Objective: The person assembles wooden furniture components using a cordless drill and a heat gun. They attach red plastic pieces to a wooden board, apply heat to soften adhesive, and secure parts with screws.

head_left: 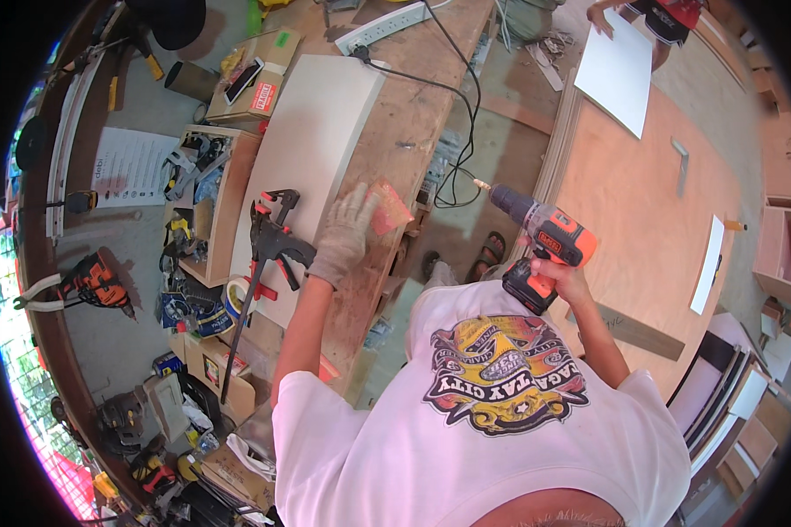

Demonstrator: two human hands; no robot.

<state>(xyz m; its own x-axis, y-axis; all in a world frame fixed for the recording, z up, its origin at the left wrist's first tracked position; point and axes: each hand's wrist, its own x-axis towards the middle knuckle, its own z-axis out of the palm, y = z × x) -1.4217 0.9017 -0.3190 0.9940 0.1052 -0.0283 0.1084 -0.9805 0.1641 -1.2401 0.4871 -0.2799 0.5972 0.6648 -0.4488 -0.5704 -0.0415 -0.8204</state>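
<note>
My right hand (pixel 561 279) grips an orange and black cordless drill (pixel 564 235) by its handle. The drill's bit end points to the upper left, over the gap beside the workbench. My left hand (pixel 347 230), in a grey work glove, lies flat with fingers stretched out along the edge of a long whitish board (pixel 306 132). Beside those fingers is a reddish-orange plastic packet (pixel 390 209); whether they touch it I cannot tell. A black and red bar clamp (pixel 272 241) sits across the board, just left of my gloved hand.
A power strip (pixel 382 28) with a black cable (pixel 444 83) runs along the bench (pixel 404 105). Left stand a wooden tool box (pixel 227 206), a carton (pixel 253 75) and another drill (pixel 99 281). On the right, a person holds a white panel (pixel 615 75) over stacked plywood (pixel 642 184).
</note>
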